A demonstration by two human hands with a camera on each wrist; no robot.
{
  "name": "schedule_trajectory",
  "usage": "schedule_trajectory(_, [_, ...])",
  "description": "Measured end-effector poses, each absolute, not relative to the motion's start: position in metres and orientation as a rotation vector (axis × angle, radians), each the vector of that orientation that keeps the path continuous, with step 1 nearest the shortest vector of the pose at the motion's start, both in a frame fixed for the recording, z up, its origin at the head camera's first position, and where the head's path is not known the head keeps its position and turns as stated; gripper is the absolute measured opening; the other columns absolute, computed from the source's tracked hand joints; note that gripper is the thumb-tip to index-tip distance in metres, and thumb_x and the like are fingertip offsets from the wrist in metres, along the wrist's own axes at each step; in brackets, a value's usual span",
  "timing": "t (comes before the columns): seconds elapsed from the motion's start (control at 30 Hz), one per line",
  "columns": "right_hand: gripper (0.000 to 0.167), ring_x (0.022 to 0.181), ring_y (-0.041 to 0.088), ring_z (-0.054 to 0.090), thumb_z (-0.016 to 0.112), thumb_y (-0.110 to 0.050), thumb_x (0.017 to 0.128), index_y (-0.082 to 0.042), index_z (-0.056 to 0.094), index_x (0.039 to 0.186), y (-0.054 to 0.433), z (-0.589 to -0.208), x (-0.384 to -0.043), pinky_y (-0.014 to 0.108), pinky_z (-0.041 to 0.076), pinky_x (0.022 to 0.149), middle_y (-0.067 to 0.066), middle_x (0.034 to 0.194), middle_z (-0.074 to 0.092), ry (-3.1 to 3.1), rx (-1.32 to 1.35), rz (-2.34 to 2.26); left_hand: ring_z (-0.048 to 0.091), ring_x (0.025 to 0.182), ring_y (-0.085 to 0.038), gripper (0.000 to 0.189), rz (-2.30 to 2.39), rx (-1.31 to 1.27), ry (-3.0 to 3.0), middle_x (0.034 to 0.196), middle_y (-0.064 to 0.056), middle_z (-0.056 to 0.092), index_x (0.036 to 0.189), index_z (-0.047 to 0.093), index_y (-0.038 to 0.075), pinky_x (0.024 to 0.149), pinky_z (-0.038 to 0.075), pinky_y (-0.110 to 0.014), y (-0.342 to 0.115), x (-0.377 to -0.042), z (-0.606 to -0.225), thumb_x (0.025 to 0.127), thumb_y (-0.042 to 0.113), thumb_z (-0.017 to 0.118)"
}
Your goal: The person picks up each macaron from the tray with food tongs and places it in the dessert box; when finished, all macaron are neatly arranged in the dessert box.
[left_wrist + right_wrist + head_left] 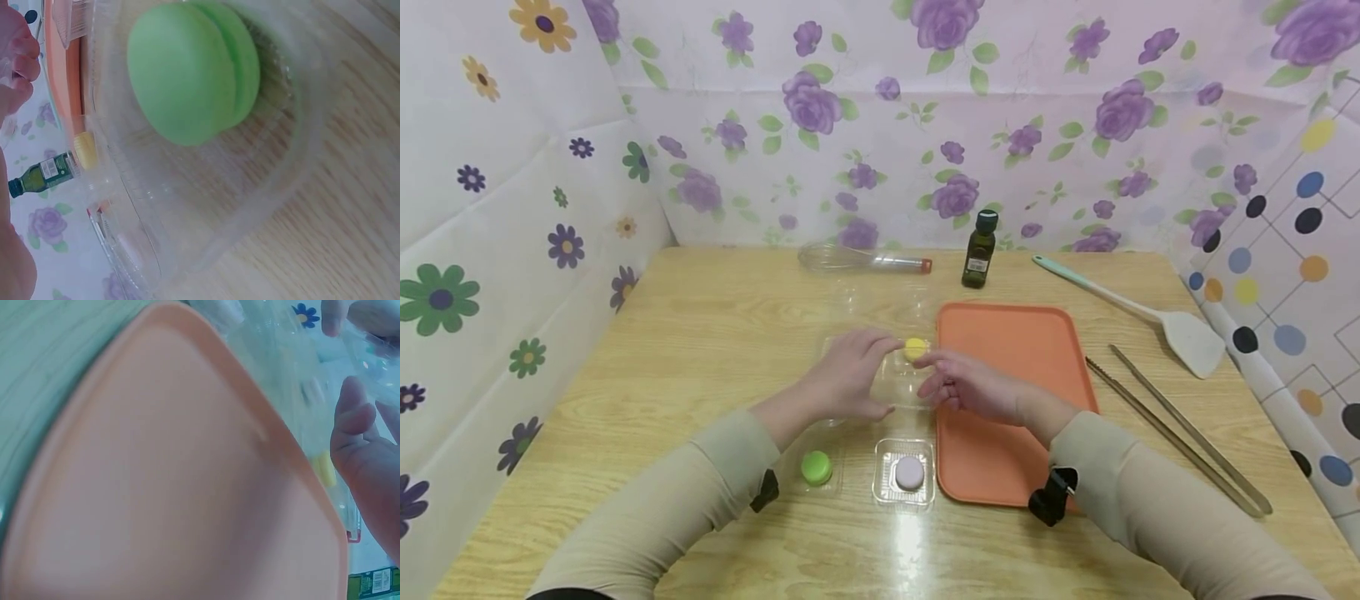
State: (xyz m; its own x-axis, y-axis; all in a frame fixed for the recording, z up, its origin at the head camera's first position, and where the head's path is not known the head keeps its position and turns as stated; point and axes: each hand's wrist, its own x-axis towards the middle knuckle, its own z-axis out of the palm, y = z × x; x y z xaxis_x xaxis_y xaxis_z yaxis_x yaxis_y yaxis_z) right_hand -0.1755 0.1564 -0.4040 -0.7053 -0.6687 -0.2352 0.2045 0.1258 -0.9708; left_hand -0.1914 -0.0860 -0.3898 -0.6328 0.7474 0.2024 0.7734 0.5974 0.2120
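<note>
A clear plastic container piece is held between my hands, its outline hard to make out. My left hand (846,375) grips its left side, thumb spread from the fingers. With curled fingers, my right hand (973,387) holds the right side, above the orange tray's edge. Just beyond the fingertips sits a yellow macaron (915,348) in clear plastic. Nearer me, a green macaron (187,72) lies in a clear container, and a lilac macaron (909,472) lies in a small clear tray (883,492). A pale pink macaron (130,250) shows in the left wrist view.
An orange tray (1015,467) lies on the right. Metal tongs (1180,433) and a white spatula (1191,342) are farther right. Along the back stand a dark green bottle (978,254) and, lying flat, a whisk (865,260). Patterned cloth walls (880,150) surround the table.
</note>
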Motion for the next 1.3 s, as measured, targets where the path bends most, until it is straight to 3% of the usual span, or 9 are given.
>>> schedule_trajectory(0.1, [0.073,0.094,0.025,0.054,0.031,-0.056,0.095,-0.001,0.025,0.143,0.154,-0.404,-0.176,0.033,0.039,0.080,0.016,0.108,0.057,1.647,-0.367,-1.685,0.042,0.119,-0.027,0.087,-0.365,-1.302,-2.658,0.132,-0.012,0.044,0.134,0.042,0.004,0.103,0.033,-0.042,-0.087,-0.192,-0.391,0.064,0.038,0.081])
schedule_trajectory(0.23, [0.071,0.088,0.024,0.056,0.023,-0.059,0.095,-0.005,0.026,0.142,0.152,-0.404,-0.178,0.030,0.041,0.073,0.016,0.102,0.059,1.567,-0.292,-1.712,0.043,0.111,-0.025,0.086,-0.272,-1.324,-2.540,0.130,-0.009,0.043,0.133,0.040,0.007,0.096,0.037,-0.039,-0.088,-0.192,-0.392,0.064,0.040,0.081])
schedule_trajectory(0.43, [0.073,0.080,0.022,0.057,0.027,-0.062,0.093,-0.006,0.026,0.141,0.149,-0.403,-0.179,0.027,0.043,0.068,0.016,0.094,0.061,1.534,-0.258,-1.717,0.042,0.101,-0.022,0.089,-0.191,-1.356,-2.361,0.127,-0.006,0.038,0.132,0.035,0.010,0.086,0.040,-0.035,-0.090,-0.193,-0.393,0.062,0.041,0.081])
schedule_trajectory(0.67, [0.070,0.081,0.022,0.055,0.029,-0.053,0.094,-0.004,0.023,0.143,0.150,-0.404,-0.179,0.029,0.041,0.071,0.012,0.091,0.061,1.574,-0.253,-1.669,0.041,0.104,-0.023,0.092,-0.208,-1.429,-2.254,0.126,-0.008,0.037,0.132,0.032,0.010,0.088,0.040,-0.036,-0.093,-0.194,-0.397,0.062,0.046,0.081])
schedule_trajectory(0.8, [0.064,0.087,0.025,0.055,0.034,-0.048,0.095,-0.007,0.026,0.143,0.152,-0.407,-0.179,0.032,0.043,0.076,0.013,0.096,0.060,1.631,-0.271,-1.659,0.042,0.112,-0.025,0.094,-0.294,-1.434,-2.398,0.129,-0.010,0.040,0.133,0.037,0.008,0.094,0.039,-0.039,-0.094,-0.189,-0.394,0.061,0.050,0.080])
schedule_trajectory(0.97, [0.047,0.096,0.032,0.055,0.041,-0.029,0.097,-0.011,0.034,0.140,0.156,-0.412,-0.178,0.036,0.046,0.080,0.019,0.106,0.059,1.801,-0.395,-1.624,0.039,0.122,-0.027,0.100,-0.407,-1.344,-2.670,0.136,-0.012,0.041,0.137,0.039,0.005,0.104,0.032,-0.043,-0.093,-0.185,-0.391,0.062,0.060,0.076])
schedule_trajectory(1.07, [0.046,0.100,0.032,0.055,0.049,-0.020,0.094,-0.013,0.039,0.138,0.158,-0.415,-0.177,0.037,0.047,0.082,0.021,0.111,0.057,1.969,-0.552,-1.548,0.037,0.126,-0.025,0.098,-0.532,-1.307,-2.809,0.139,-0.009,0.041,0.139,0.039,0.007,0.106,0.029,-0.044,-0.093,-0.184,-0.390,0.064,0.060,0.074])
schedule_trajectory(1.3, [0.057,0.102,0.024,0.053,0.068,-0.016,0.085,-0.015,0.045,0.137,0.159,-0.419,-0.169,0.039,0.046,0.088,0.009,0.116,0.057,2.238,-0.836,-1.379,0.048,0.111,-0.019,0.073,-0.930,-1.268,-3.008,0.129,-0.003,0.048,0.135,0.044,0.010,0.092,0.042,-0.034,-0.096,-0.185,-0.393,0.077,0.046,0.072])
